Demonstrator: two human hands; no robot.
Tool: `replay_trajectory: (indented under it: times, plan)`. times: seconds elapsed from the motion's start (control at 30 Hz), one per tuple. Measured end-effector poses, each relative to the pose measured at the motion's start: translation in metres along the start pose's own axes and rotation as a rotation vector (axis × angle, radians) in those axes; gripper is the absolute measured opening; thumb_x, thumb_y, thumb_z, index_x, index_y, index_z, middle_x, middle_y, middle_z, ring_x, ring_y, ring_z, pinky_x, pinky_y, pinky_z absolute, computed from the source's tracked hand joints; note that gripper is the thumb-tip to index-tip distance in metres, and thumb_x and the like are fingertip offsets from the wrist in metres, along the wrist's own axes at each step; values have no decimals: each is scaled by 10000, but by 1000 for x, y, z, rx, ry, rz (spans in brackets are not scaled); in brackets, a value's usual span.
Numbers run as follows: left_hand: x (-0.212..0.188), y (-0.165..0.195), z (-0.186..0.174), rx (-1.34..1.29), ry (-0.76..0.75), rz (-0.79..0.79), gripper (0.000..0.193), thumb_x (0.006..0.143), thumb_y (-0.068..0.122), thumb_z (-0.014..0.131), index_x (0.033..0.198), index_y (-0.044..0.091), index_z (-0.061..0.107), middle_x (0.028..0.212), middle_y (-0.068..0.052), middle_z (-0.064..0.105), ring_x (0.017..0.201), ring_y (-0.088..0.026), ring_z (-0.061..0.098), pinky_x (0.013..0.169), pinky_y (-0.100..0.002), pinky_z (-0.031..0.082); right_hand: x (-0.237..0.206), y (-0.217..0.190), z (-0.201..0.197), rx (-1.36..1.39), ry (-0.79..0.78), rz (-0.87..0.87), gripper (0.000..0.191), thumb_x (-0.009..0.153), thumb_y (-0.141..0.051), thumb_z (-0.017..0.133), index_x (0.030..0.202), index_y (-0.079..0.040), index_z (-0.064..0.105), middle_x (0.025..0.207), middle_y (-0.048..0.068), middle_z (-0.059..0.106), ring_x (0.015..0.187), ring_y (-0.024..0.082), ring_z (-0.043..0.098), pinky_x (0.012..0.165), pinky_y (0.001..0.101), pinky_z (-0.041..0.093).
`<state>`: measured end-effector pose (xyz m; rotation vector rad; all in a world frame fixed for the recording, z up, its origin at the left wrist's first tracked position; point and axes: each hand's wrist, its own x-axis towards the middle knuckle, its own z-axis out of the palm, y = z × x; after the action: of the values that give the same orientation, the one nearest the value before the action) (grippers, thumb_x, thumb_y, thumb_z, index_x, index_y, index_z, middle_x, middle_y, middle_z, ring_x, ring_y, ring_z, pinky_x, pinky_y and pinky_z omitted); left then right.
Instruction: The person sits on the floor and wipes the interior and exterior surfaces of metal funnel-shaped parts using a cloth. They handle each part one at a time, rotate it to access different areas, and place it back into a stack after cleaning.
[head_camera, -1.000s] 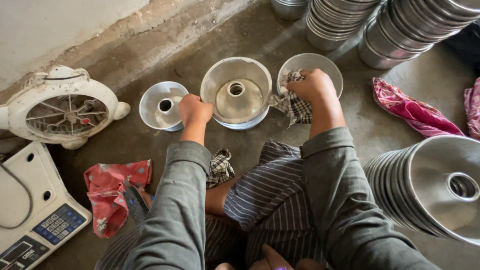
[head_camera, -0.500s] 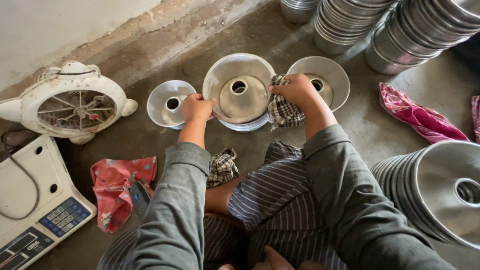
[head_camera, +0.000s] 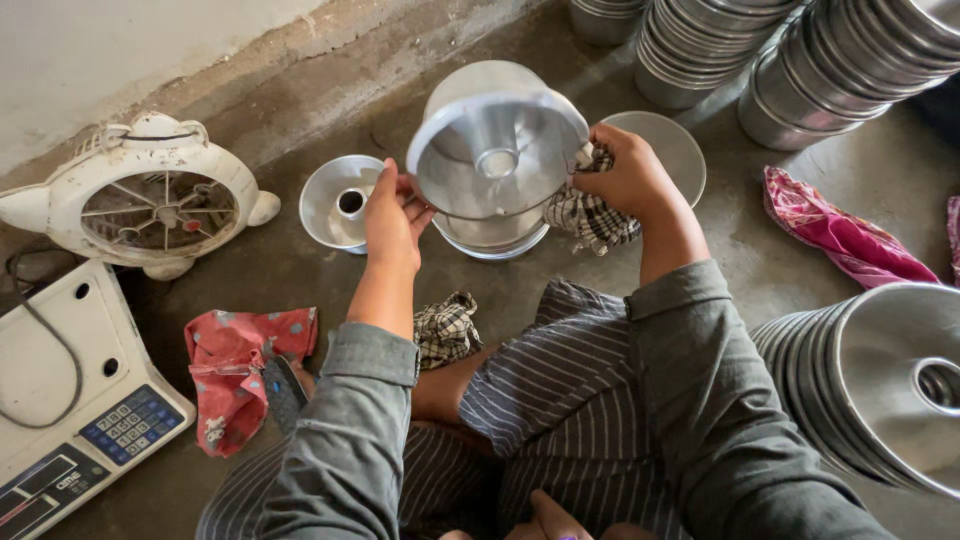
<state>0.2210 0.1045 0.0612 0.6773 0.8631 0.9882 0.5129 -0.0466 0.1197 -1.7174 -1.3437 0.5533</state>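
Note:
A shiny aluminium ring-shaped baking pan (head_camera: 495, 150) with a centre tube is lifted and tilted toward me. My left hand (head_camera: 393, 215) grips its left rim. On the right rim, my right hand (head_camera: 625, 178) holds the pan together with a black-and-white checked cloth (head_camera: 590, 215). Under the lifted pan another similar pan (head_camera: 490, 235) rests on the concrete floor. A smaller ring pan (head_camera: 340, 200) lies just left of my left hand, and a round metal pan (head_camera: 675, 150) lies behind my right hand.
Stacks of metal pans (head_camera: 780, 60) stand at the back right and another stack (head_camera: 880, 380) lies at my right. A white fan (head_camera: 150, 205) and a weighing scale (head_camera: 70, 400) are left. Red cloth (head_camera: 240, 375), pink cloth (head_camera: 840, 235), second checked cloth (head_camera: 445, 328).
The pan has come up off the floor stack and tipped toward me, held in both hands. My right hand with the cloth went from wiping inside it to gripping its right rim.

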Motion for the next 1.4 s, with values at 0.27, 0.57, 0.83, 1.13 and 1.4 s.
replay_trajectory:
  times: [0.27,0.57,0.83,1.13,1.4]
  plan:
    - [-6,1,1,-16,-4,42,273,976,388,619,930,119,602,936,-56,688,846,-206,678,790,-385,514,-5,-6,-3,-30,19,-54,439,691,-47,827,1106,-58,685,973,77,718,917,182,671,850,334,522]
    - [-11,1,3,-24,-8,46,249,973,362,621,970,114,607,953,-59,677,878,-216,681,793,-388,522,-5,-11,-3,-55,7,-59,420,693,-24,829,1084,-64,680,981,71,724,929,184,674,844,336,525]
    - [-11,2,2,-32,1,31,238,971,340,624,942,103,610,934,-58,646,872,-227,669,789,-392,531,-7,-17,-5,-63,-18,-24,409,701,-22,828,1081,-68,684,993,80,726,945,202,680,847,351,525]
    - [-7,-5,-1,-26,42,-7,217,956,324,639,922,110,623,880,-39,647,805,-194,645,727,-364,514,-6,-9,-2,-45,-59,-44,409,692,-29,818,1078,-67,687,970,75,719,934,189,668,851,341,520]
    - [-7,-17,-6,238,57,-10,255,985,364,620,920,119,646,810,-2,584,682,-142,478,568,-325,315,-3,-7,2,-213,-140,22,447,683,-93,832,1112,-89,708,975,108,743,932,238,694,832,377,521]
